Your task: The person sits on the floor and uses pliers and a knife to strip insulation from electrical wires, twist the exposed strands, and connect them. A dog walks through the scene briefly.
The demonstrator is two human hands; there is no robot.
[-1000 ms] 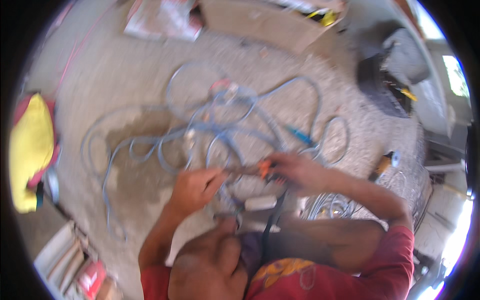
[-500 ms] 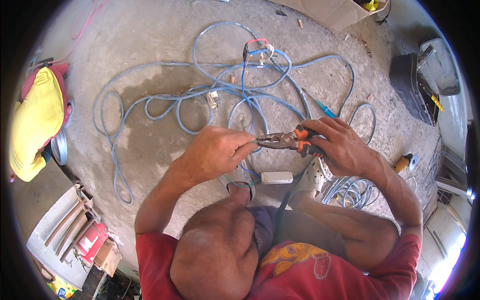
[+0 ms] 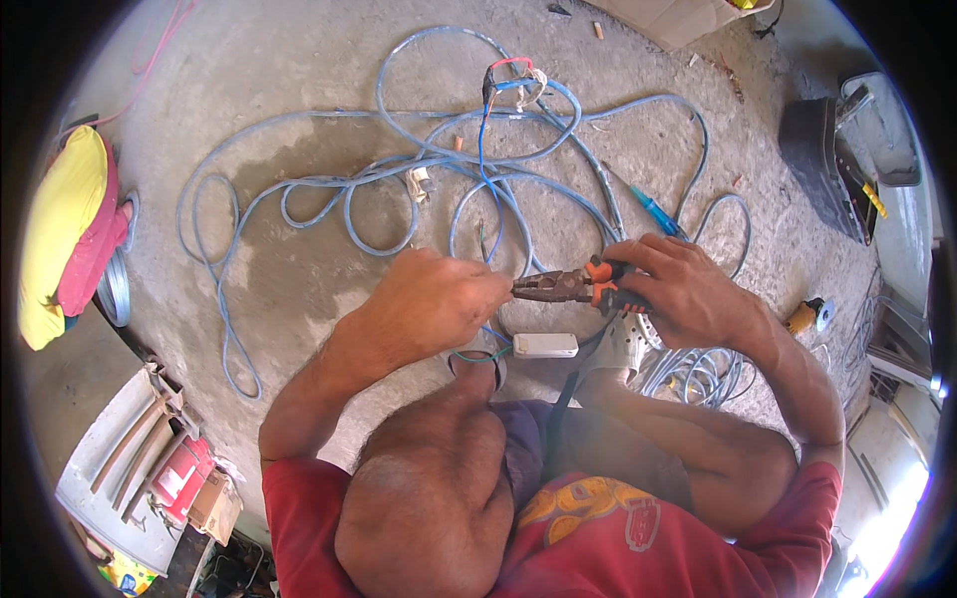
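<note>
My right hand (image 3: pixel 680 287) is closed round the orange-and-black handles of a pair of pliers (image 3: pixel 558 286). Their worn metal jaws point left and look nearly together. Right at the jaw tips, my left hand (image 3: pixel 444 299) has its fingers pinched; the thin green wire (image 3: pixel 477 356) seems to be in them, though its end is hidden behind the fingers. Below the hands lies a small white rectangular box (image 3: pixel 545 346), with green and blue wires at its left side. A blue wire (image 3: pixel 485 149) runs up from there to a dark-taped joint with a red wire.
Loops of blue cable (image 3: pixel 339 182) spread over the concrete floor ahead. A blue screwdriver (image 3: pixel 653 211) lies beyond my right hand. At the right are an open black toolbox (image 3: pixel 817 164), a coiled cable (image 3: pixel 693 377) and an angle grinder (image 3: pixel 805 317). A yellow cushion (image 3: pixel 65 234) sits at left.
The pliers' jaws have come closer together. My left fingertips now cover the bit of green wire that showed at the jaw tips. The floor things have shifted slightly upward in view.
</note>
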